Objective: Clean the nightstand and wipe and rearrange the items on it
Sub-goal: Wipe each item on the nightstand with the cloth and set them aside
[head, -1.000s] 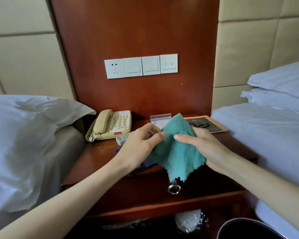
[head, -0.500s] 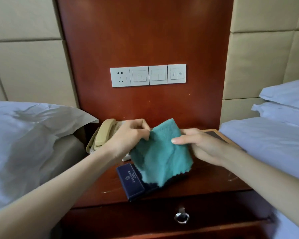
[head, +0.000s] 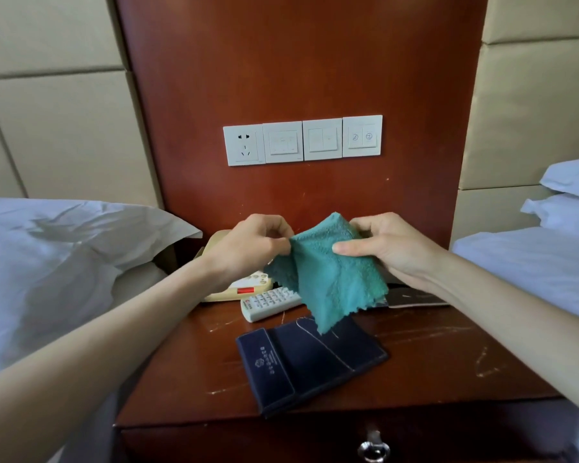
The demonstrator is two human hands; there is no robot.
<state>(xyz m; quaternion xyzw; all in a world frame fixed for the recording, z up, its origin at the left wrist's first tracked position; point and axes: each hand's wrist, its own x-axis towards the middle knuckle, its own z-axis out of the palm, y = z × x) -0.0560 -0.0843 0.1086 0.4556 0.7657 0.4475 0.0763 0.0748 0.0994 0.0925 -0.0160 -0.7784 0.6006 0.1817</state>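
Both my hands hold a teal cloth (head: 331, 275) in the air above the wooden nightstand (head: 448, 369). My left hand (head: 248, 248) pinches its left top edge, and my right hand (head: 391, 248) grips the right top corner with the thumb across the front. The cloth hangs down over the back of the nightstand. Under it lie a white remote control (head: 268, 304), a cream telephone (head: 234, 289) partly hidden by my left hand, and a dark blue folder (head: 308, 365) near the front. A dark card (head: 415, 299) lies at the back right, mostly hidden.
A bed with a white pillow (head: 64, 262) flanks the nightstand on the left, and another bed (head: 532, 262) stands on the right. A socket and switch panel (head: 301, 140) sits on the wood wall panel. A drawer with a metal ring pull (head: 373, 449) is below.
My hands have raised the cloth and spread it wider between them. The view has tilted up and moved closer, and the remote and folder now show below the cloth.
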